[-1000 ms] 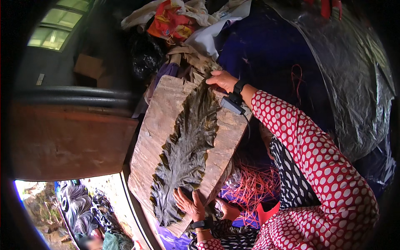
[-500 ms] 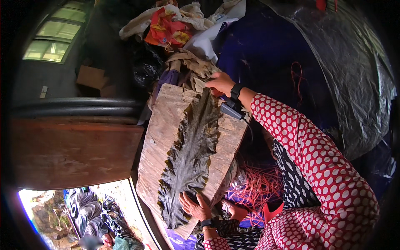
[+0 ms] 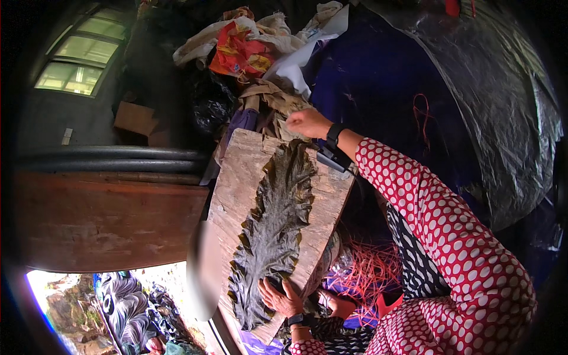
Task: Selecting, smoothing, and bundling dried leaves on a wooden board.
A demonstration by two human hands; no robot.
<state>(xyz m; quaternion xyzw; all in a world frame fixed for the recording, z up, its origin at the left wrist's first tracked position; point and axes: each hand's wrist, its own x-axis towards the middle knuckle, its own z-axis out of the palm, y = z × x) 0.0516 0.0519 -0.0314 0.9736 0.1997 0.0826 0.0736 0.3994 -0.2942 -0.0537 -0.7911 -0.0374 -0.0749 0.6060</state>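
A long dark frilled leaf, like a kelp frond point(image 3: 275, 219), lies spread along a worn wooden board point(image 3: 228, 195). My left hand point(image 3: 281, 297) rests flat on its lower part, fingers spread and pointing up the leaf. Beyond the leaf's far end, my right hand point(image 3: 309, 123) is off the leaf, with its fingers curled in. What is inside those fingers, if anything, is hidden. Crumpled brown leaf-like pieces point(image 3: 275, 103) lie just past the board, beside my right hand. A dark strap device point(image 3: 334, 155) hangs under my right wrist.
Red strings point(image 3: 373, 269) lie tangled right of the board, near what looks like a foot point(image 3: 338, 305). Bags and a red wrapper point(image 3: 239, 50) pile up beyond. A wooden panel point(image 3: 106, 219) stands left. A pale blurred shape point(image 3: 204, 272) shows at the board's left edge.
My right hand has let go of the leaf's far end and drawn slightly away. My left hand stays on the leaf. The blurred pale shape at the board's left edge has appeared.
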